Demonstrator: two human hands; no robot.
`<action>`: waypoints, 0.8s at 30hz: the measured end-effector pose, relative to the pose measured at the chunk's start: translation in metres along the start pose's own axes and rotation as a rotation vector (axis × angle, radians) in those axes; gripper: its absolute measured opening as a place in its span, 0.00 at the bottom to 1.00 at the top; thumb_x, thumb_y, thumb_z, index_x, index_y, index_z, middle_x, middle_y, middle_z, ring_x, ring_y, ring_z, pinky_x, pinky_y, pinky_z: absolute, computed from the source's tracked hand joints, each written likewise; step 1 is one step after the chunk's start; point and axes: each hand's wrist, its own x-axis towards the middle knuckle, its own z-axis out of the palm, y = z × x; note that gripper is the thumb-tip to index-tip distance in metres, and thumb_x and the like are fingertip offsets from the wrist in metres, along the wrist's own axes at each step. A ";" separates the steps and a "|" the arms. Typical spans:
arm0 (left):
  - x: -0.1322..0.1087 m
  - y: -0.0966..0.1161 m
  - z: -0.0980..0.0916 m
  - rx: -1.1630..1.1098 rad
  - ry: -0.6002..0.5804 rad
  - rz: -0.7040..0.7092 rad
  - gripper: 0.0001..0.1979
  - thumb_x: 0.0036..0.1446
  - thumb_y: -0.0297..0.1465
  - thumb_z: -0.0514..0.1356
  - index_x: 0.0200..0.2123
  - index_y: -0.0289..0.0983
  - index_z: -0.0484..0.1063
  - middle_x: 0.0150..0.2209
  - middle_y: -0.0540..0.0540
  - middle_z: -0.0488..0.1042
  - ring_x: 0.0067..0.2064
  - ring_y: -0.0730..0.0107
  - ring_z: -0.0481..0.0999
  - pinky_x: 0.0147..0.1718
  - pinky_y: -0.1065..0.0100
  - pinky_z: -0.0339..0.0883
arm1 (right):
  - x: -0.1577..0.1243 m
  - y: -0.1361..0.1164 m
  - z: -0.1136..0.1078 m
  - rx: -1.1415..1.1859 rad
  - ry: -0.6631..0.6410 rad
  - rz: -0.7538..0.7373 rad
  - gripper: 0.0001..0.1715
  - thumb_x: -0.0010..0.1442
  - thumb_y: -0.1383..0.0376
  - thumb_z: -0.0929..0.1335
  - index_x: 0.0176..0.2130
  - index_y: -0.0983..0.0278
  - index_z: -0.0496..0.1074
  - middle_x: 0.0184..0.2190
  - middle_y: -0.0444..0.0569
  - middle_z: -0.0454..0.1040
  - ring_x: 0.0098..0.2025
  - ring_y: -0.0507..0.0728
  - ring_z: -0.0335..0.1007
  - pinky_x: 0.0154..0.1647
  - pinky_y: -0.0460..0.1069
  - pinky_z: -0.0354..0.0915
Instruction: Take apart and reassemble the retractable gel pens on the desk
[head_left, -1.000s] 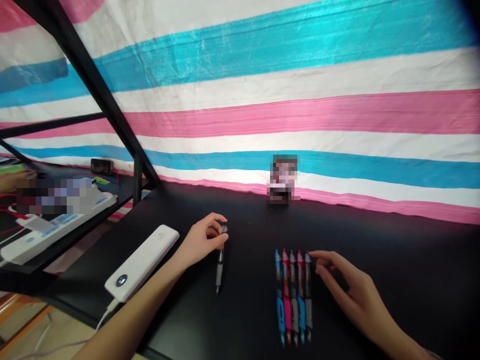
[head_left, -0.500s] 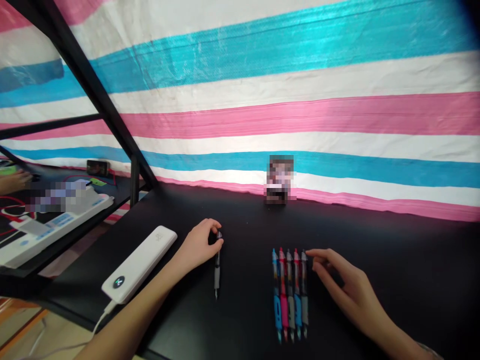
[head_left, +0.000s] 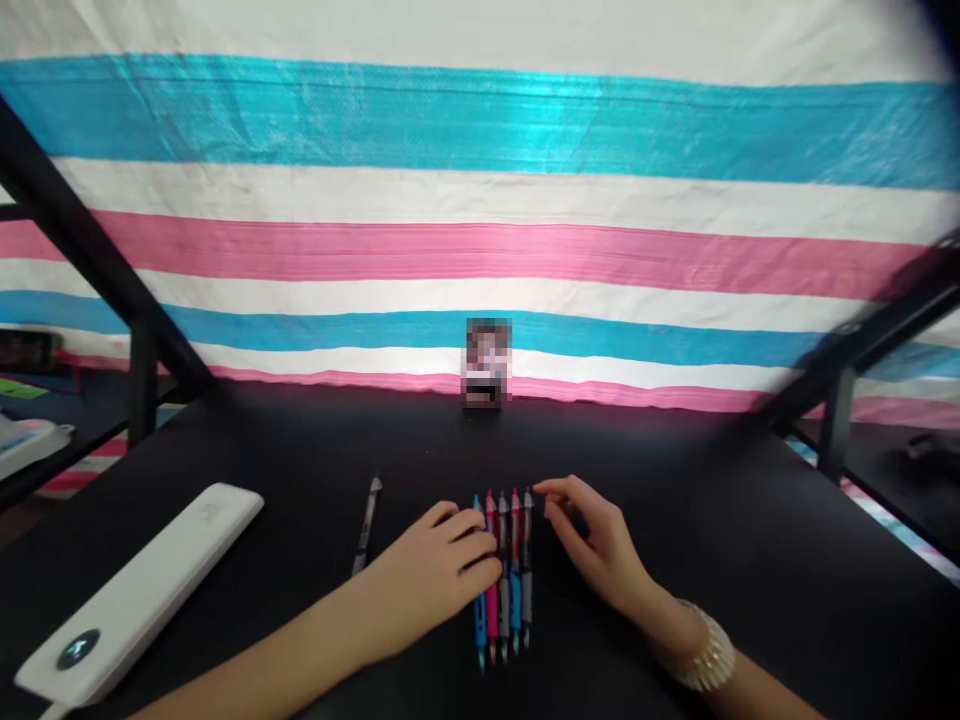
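Observation:
Several click pens lie side by side in a tight row on the black table, their clips pointing away from me. A light blue pen [head_left: 480, 625] is at the row's left end and a grey-gripped pen [head_left: 527, 595] at its right end. My left hand [head_left: 431, 560] reaches over the left side of the row, fingers apart, its fingertips at the light blue pen and hiding part of it. At the upper right end, my right hand [head_left: 600, 545] has its index fingertip by the grey-gripped pen's top, holding nothing. A lone dark pen [head_left: 368, 520] lies beyond my left forearm, partly covered.
A white power bank [head_left: 157, 580] with a cable lies on the left of the black table [head_left: 660, 460]. A small blurred-out object [head_left: 486, 362] stands at the back, against the striped sheet [head_left: 480, 250]. Black frame bars [head_left: 142, 380] rise at both sides.
My left hand has left the lone pen and moved right to the row of pens. The lone pen now lies free and tilted. The view has turned right; my right hand stays by the row.

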 end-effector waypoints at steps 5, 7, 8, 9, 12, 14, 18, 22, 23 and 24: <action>0.001 -0.002 0.000 0.074 -0.071 0.025 0.11 0.69 0.22 0.53 0.46 0.37 0.73 0.44 0.41 0.80 0.50 0.55 0.75 0.52 0.55 0.65 | -0.001 -0.004 -0.002 0.026 0.005 -0.031 0.11 0.70 0.67 0.61 0.46 0.62 0.72 0.31 0.47 0.71 0.31 0.55 0.68 0.33 0.49 0.67; -0.002 -0.004 -0.002 0.073 -0.087 0.035 0.10 0.69 0.22 0.53 0.45 0.36 0.73 0.44 0.41 0.80 0.49 0.55 0.75 0.52 0.55 0.66 | -0.001 -0.005 -0.002 0.030 -0.001 -0.037 0.11 0.70 0.67 0.61 0.46 0.62 0.72 0.31 0.47 0.70 0.31 0.55 0.68 0.32 0.49 0.67; -0.002 -0.004 -0.002 0.073 -0.086 0.040 0.10 0.69 0.22 0.53 0.45 0.36 0.73 0.43 0.41 0.80 0.49 0.55 0.75 0.52 0.55 0.66 | -0.001 -0.005 -0.002 0.030 -0.005 -0.036 0.11 0.70 0.67 0.61 0.46 0.61 0.72 0.31 0.47 0.70 0.31 0.55 0.68 0.33 0.49 0.67; -0.003 -0.005 -0.002 0.075 -0.082 0.045 0.10 0.69 0.22 0.53 0.45 0.37 0.73 0.42 0.41 0.80 0.49 0.56 0.75 0.52 0.55 0.66 | -0.001 -0.006 -0.002 0.029 -0.008 -0.035 0.11 0.70 0.67 0.61 0.46 0.61 0.72 0.31 0.47 0.70 0.31 0.55 0.68 0.33 0.49 0.67; -0.004 -0.005 0.000 0.068 -0.043 0.050 0.11 0.69 0.21 0.52 0.43 0.38 0.73 0.41 0.42 0.80 0.48 0.56 0.75 0.52 0.55 0.66 | -0.001 -0.008 -0.001 0.022 -0.031 -0.034 0.11 0.70 0.67 0.61 0.46 0.61 0.71 0.32 0.47 0.70 0.31 0.55 0.67 0.33 0.49 0.66; -0.005 -0.006 -0.001 0.045 -0.013 0.047 0.12 0.69 0.21 0.52 0.42 0.38 0.74 0.41 0.42 0.80 0.48 0.56 0.76 0.52 0.54 0.66 | -0.002 -0.012 -0.002 0.018 -0.057 -0.041 0.11 0.70 0.67 0.61 0.45 0.61 0.71 0.31 0.47 0.70 0.31 0.56 0.67 0.34 0.50 0.66; -0.007 -0.008 -0.008 0.064 0.023 0.024 0.14 0.67 0.19 0.51 0.46 0.37 0.74 0.40 0.41 0.80 0.46 0.55 0.76 0.55 0.51 0.63 | -0.004 -0.033 -0.007 0.034 -0.191 -0.062 0.12 0.72 0.64 0.60 0.42 0.61 0.71 0.31 0.47 0.71 0.34 0.57 0.67 0.37 0.51 0.66; -0.008 -0.005 -0.014 0.180 0.209 0.020 0.14 0.67 0.20 0.51 0.46 0.36 0.75 0.35 0.41 0.79 0.37 0.60 0.76 0.42 0.57 0.71 | -0.008 -0.052 -0.008 0.042 -0.374 -0.138 0.18 0.74 0.58 0.58 0.39 0.62 0.71 0.33 0.50 0.72 0.38 0.59 0.67 0.40 0.52 0.67; -0.008 -0.003 -0.014 0.213 0.254 0.036 0.14 0.67 0.20 0.50 0.46 0.35 0.75 0.34 0.42 0.79 0.34 0.61 0.76 0.37 0.60 0.71 | -0.009 -0.053 -0.006 0.034 -0.397 -0.154 0.20 0.74 0.57 0.57 0.39 0.62 0.71 0.33 0.50 0.72 0.37 0.59 0.66 0.40 0.52 0.67; -0.008 -0.002 -0.014 0.244 0.286 0.051 0.14 0.68 0.21 0.49 0.46 0.34 0.75 0.33 0.43 0.79 0.33 0.62 0.77 0.32 0.62 0.70 | -0.010 -0.054 -0.005 0.024 -0.410 -0.162 0.21 0.75 0.56 0.56 0.38 0.62 0.70 0.32 0.50 0.72 0.37 0.59 0.66 0.40 0.52 0.67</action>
